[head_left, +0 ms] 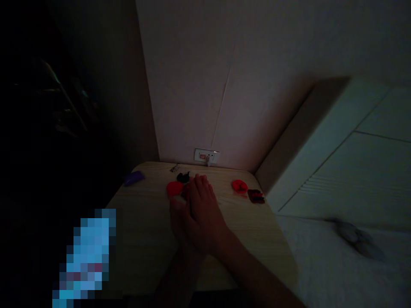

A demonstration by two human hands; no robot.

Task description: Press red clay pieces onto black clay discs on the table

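Readable text or numbers — none.

Red disc (174, 188), seemingly purple item (134, 178).

At six o'clock in my view, my right hand (204, 209) hides much of my left hand (177, 216) and part of a dark-red piece (185, 192); whatever lies under my palms, I can't see. The bottom edge cuts off my forearms (253, 261). Coarse squares blur a blue patch (91, 248) at eight o'clock; a grey thing (356, 237) smears at four.
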